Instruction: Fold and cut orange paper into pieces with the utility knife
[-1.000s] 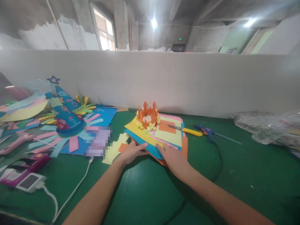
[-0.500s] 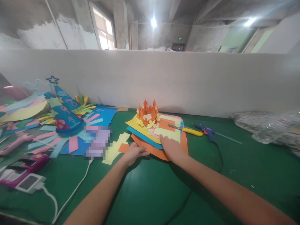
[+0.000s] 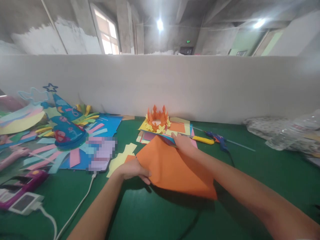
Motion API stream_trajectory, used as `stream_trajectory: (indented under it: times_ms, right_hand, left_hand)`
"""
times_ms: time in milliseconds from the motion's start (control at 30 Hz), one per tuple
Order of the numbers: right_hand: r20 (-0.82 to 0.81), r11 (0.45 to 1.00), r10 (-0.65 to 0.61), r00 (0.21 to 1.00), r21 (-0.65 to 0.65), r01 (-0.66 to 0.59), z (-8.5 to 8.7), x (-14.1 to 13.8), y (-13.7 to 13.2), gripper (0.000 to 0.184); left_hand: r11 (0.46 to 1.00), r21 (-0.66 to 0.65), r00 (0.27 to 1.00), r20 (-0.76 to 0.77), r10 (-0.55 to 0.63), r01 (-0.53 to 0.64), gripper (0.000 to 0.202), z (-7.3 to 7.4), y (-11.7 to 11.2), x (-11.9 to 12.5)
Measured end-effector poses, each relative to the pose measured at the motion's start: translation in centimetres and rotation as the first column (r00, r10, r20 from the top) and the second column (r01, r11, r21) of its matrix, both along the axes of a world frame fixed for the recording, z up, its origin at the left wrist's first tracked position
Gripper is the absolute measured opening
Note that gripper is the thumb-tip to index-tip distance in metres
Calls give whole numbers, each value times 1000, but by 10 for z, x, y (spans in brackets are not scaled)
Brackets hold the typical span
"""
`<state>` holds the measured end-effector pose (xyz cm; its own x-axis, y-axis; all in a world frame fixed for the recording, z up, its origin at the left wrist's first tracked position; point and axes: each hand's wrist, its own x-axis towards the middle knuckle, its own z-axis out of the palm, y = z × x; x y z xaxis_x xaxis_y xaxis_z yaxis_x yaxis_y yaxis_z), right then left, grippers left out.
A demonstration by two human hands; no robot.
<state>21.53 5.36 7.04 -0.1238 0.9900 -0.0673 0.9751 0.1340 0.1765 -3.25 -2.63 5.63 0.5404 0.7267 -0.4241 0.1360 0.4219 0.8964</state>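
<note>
Head view: your left hand grips the orange paper, apparently to separate it; next, your right hand, grip unclear, should steady the paper stack at the far side.

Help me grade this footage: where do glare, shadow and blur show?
Head view, top: glare spreads around the central ceiling light; head view, middle: a dark shadow lies under the orange sheet; head view, right: the plastic bottle looks soft; head view, left: mosaic blocks obscure a lilac object.
</note>
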Motion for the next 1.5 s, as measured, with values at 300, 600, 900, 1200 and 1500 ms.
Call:
stream_trajectory:
  times_ms: [300, 600, 900, 1200, 1500]
  right_hand:
    - [-167, 986, 166, 972, 38, -162, 13, 26, -12, 63]
    - [-695, 921, 318, 644, 67, -382, 24, 57, -71, 50]
    - [-896, 917, 138, 421, -45, -397, -7, 68, -76, 43]
    - [-971, 938, -118, 207, -177, -297, -20, 58, -72, 33]
    - [-955, 961, -268, 123, -275, -40, -17, 50, -69, 42]
  left_hand:
    - [963, 66, 962, -105, -252, 260, 26, 4, 3, 1]
    - [929, 296, 956, -121, 266, -221, 15, -3, 17, -6]
    - [890, 174, 907, 60, 417, -421, 32, -11, 21, 2]
    - [917, 182, 934, 103, 342, -356, 28, -11, 20, -1]
    - [929, 188, 940, 182, 287, -320, 55, -1, 18, -3]
